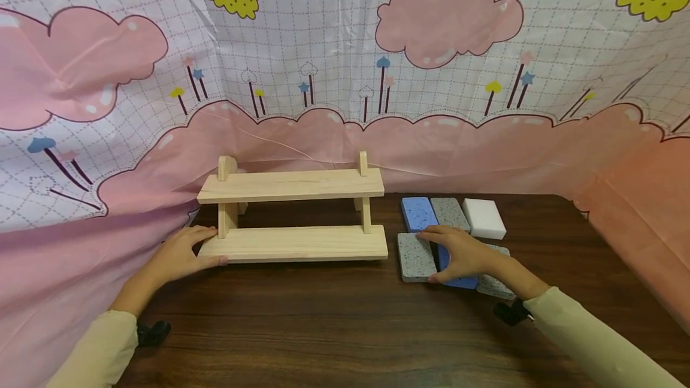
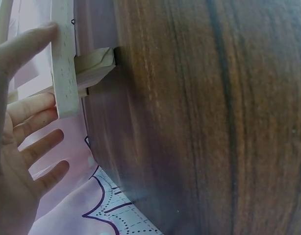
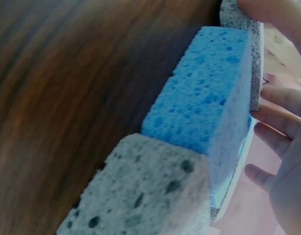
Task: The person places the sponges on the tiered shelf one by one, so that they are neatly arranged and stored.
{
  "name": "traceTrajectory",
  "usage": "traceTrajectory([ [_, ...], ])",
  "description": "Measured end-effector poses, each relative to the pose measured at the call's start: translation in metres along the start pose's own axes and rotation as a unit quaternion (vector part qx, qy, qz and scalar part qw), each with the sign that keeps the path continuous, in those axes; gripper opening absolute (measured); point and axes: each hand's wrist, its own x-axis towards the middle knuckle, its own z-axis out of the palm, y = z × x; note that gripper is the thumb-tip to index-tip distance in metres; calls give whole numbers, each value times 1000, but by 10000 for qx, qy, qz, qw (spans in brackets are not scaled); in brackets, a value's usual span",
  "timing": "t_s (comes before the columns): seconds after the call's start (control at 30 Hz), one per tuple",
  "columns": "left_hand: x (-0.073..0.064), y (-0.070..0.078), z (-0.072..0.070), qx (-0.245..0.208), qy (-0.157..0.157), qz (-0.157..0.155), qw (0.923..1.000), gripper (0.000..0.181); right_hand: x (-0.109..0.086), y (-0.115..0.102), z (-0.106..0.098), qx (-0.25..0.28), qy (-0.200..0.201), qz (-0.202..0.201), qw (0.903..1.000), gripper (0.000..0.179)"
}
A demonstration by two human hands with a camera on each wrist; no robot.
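A two-tier wooden rack of pale bare wood stands on the dark table. At the left end of its lower shelf board, my left hand holds on, thumb at the front edge and fingers toward the back; the left wrist view shows the thumb on the board. To the right, my right hand spans a speckled grey sponge, thumb at its near edge and fingertips at its far edge. Under that hand lie a blue sponge and another grey sponge, partly covered in the head view.
Behind the right hand lie another blue sponge, a grey sponge and a white sponge block, side by side. A patterned pink and white cloth hangs around the back and sides of the brown table.
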Motion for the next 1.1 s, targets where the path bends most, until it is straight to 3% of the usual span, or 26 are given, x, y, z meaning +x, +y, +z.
traceTrajectory([
  [0.67, -1, -4, 6, 11, 109, -5, 9999, 81, 2, -3, -11, 149, 169, -24, 9997, 95],
  [1.1, -2, -3, 4, 26, 3, -95, 10000, 79, 6, -9, -20, 154, 290, -79, 9994, 95],
])
